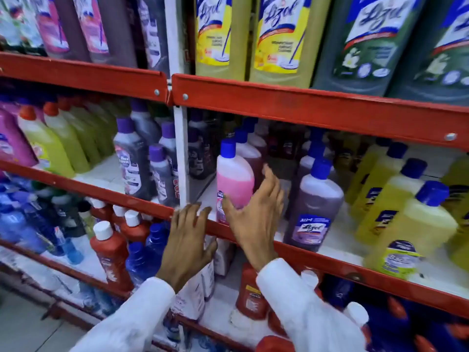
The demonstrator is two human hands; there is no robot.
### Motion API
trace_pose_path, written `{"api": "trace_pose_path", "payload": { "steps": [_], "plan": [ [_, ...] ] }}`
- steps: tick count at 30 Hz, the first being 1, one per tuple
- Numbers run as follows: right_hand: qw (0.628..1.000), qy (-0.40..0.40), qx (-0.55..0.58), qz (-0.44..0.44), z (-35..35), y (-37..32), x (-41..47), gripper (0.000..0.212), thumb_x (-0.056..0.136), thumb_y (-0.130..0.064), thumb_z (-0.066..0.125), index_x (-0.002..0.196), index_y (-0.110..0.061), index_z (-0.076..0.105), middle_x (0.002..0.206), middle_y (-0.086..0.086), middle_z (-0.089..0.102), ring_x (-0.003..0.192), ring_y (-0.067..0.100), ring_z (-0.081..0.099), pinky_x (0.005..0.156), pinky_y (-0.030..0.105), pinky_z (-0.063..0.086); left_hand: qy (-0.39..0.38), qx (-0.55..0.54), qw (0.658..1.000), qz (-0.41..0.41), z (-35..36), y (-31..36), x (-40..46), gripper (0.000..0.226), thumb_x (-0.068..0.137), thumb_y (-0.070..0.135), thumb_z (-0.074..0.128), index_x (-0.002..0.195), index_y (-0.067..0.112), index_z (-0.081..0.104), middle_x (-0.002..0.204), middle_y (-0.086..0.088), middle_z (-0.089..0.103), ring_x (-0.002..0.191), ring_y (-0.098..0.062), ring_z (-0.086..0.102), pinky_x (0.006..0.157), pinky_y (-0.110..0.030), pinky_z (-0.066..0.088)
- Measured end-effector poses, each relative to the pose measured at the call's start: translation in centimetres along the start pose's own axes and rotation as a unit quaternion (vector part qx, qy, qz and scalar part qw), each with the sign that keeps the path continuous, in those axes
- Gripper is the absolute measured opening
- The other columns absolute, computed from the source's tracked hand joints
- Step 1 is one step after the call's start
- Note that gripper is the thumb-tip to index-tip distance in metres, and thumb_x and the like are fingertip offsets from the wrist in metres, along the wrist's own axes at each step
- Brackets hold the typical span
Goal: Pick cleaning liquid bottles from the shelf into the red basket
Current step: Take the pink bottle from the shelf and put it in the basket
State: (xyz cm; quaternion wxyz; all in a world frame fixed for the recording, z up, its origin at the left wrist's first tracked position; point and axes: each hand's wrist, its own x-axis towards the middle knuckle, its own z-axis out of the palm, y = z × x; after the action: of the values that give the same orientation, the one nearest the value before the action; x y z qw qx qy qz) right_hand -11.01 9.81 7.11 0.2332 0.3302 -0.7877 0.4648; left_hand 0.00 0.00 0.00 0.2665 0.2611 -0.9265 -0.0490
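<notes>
While both hands reach mid-frame, the pink plastic bottle with blue cap (234,180) stands on the red metal shelf (317,113).
Right hand (253,212) fingers spread loose against it, ungripped; left hand (189,240) splayed, holding nothing.

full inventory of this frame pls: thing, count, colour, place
Shelf rails: several, red, across frame.
Large Lizol bottles: two yellow, two dark green, top right.
Pink bottle: one, blue cap, middle shelf centre.
Purple bottle: one in front, more behind, beside pink.
Yellow bottles: several, blue caps, middle right.
Green bottles: several, orange caps, middle left.
Red bottles: several, white caps, lower shelf.
Left hand: open, on rail.
Right hand: open, at pink bottle.
</notes>
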Motion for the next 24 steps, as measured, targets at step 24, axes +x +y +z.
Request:
{"api": "trace_pose_path", "payload": {
  "steps": [24],
  "plan": [
    [0.460, -0.307, 0.832, 0.037, -8.4, -2.8, 4.4, 0.064, 0.043, -0.021, 0.066, 0.103, -0.001, 0.063, 0.082, 0.010, 0.068, 0.065, 0.028, 0.067, 0.061, 0.029, 0.052, -0.052, -0.015, 0.997, 0.051, 1.1, 0.9, 0.4, 0.041, 0.085, 0.045, 0.063, 0.119, 0.021, 0.058, 0.119, -0.002, 0.063, 0.114, -0.028, 0.053, 0.104, -0.046, 0.044]
  ]
}}
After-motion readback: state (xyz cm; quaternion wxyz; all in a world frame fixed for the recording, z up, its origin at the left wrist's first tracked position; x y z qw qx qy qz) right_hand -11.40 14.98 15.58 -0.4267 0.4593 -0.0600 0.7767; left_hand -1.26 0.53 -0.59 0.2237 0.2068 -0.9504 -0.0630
